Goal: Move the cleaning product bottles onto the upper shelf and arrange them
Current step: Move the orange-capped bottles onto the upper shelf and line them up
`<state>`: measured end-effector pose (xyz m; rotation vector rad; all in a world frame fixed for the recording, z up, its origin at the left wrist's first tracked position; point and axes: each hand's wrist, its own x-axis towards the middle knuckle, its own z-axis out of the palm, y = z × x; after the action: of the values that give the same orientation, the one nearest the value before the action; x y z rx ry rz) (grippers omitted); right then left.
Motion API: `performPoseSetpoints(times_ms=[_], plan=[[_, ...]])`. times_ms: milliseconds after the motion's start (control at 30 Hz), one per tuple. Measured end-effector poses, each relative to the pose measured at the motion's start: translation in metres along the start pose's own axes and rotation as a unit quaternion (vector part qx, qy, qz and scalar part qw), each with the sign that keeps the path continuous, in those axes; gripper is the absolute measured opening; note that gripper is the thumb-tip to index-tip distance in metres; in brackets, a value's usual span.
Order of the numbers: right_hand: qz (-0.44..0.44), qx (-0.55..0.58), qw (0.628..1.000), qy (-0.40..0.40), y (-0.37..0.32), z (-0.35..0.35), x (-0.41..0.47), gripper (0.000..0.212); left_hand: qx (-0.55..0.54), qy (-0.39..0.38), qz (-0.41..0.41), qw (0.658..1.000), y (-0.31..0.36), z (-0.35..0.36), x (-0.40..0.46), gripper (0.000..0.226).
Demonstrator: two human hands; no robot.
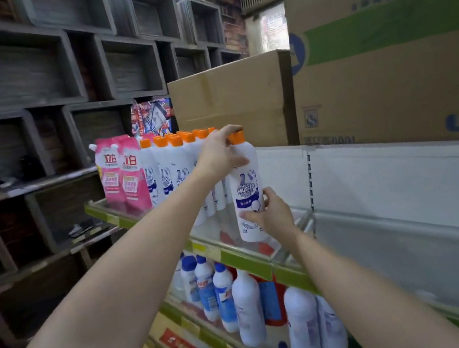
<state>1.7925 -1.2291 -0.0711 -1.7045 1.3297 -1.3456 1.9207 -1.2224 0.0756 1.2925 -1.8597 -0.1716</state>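
Both hands are on one white Mr Muscle bottle [248, 189] with an orange cap [237, 137]. My left hand [220, 152] wraps its fingers round the neck and shoulder just under the cap, with the thumb lying across the front. My right hand [272, 213] cups the lower body from the right, fingertips curled onto the label. Neither hand is free.

The bottle stands upright, its long axis vertical, cap up, with its label facing me. Its base sits at or just over the front part of the upper shelf [204, 248]; I cannot tell whether it bears on the shelf yet, as my right hand hides part of the base.

What the next move turns on is the gap to the left. The row of orange-capped bottles [175, 170] already stands on this shelf, just left of and slightly behind the held one, running back toward the pink refill pouches [121, 173]. The held bottle is at the right end of that group, near it and possibly touching. To line it up it likely needs a short push back and left, kept vertical. My left hand is nearer the row and steers the top, while the right guides the base.

Blue-capped bottles [207, 288] fill the shelf below, and cardboard boxes [231, 101] stand behind.
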Motion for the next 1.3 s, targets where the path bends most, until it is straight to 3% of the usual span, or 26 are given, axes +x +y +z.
performPoseSetpoints(times_ms=[167, 333, 533, 633, 800, 1033, 1300], plan=[[0.021, -0.058, 0.998, -0.006, 0.010, 0.024, 0.058, 0.052, 0.145, -0.012, 0.081, 0.986, -0.036, 0.013, 0.062, 0.079], [0.058, -0.101, 0.993, 0.032, 0.015, 0.047, 0.107, 0.059, 0.225, -0.026, 0.123, 0.966, -0.062, 0.020, 0.109, 0.057], [0.075, -0.102, 0.989, 0.073, 0.025, 0.076, 0.159, 0.062, 0.244, -0.050, 0.138, 0.959, -0.097, 0.025, 0.155, 0.063], [0.078, -0.115, 0.983, 0.117, 0.040, 0.090, 0.179, 0.074, 0.225, -0.048, 0.149, 0.962, -0.108, 0.031, 0.169, 0.065], [0.094, -0.143, 0.968, 0.185, 0.040, 0.105, 0.191, 0.051, 0.222, -0.017, 0.180, 0.958, -0.123, 0.043, 0.185, 0.056], [0.131, -0.150, 0.954, 0.222, 0.037, 0.112, 0.185, 0.060, 0.205, 0.015, 0.200, 0.958, -0.129, 0.048, 0.185, 0.047], [0.169, -0.267, 0.929, 0.192, 0.042, 0.112, 0.149, 0.040, 0.316, 0.030, 0.292, 0.902, -0.127, 0.044, 0.161, 0.038]])
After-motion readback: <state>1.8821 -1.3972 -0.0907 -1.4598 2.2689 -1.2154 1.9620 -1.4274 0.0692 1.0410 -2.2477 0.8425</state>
